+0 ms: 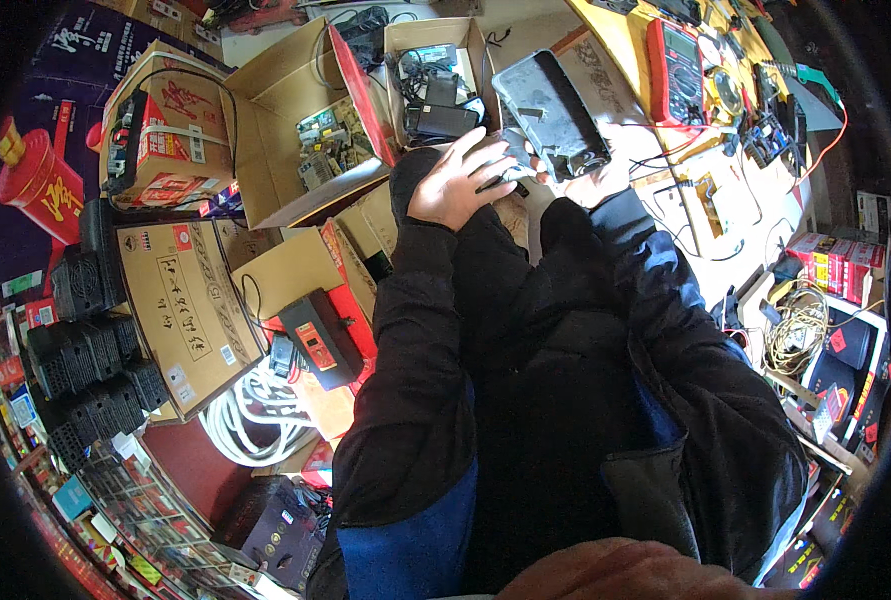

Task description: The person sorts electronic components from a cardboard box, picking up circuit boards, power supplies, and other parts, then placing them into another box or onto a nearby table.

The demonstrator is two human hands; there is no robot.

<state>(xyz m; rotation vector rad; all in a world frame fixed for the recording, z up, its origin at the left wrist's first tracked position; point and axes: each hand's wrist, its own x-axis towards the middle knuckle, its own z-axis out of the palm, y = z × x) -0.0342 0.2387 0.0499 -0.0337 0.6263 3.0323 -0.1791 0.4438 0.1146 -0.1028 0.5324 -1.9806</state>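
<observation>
A dark, shallow rectangular plastic casing [547, 105] is tilted up in front of me, its greyish, scuffed face showing. My right hand [597, 183], washed out by bright light, grips its lower edge; part of that hand is hidden behind the casing. To the left of it, my left hand [457, 185] is held with its fingers spread, close to the casing's lower left corner. I see nothing held in the left hand. Small dark bits show between the two hands, too small to name.
A cardboard box of circuit boards [330, 140] and a box of black adapters and cables [445, 105] stand beyond my left hand. At the far right lie a red multimeter [677, 75] with leads. Left are a flat carton [190, 310], a black box [317, 338] and coiled white cable [255, 415].
</observation>
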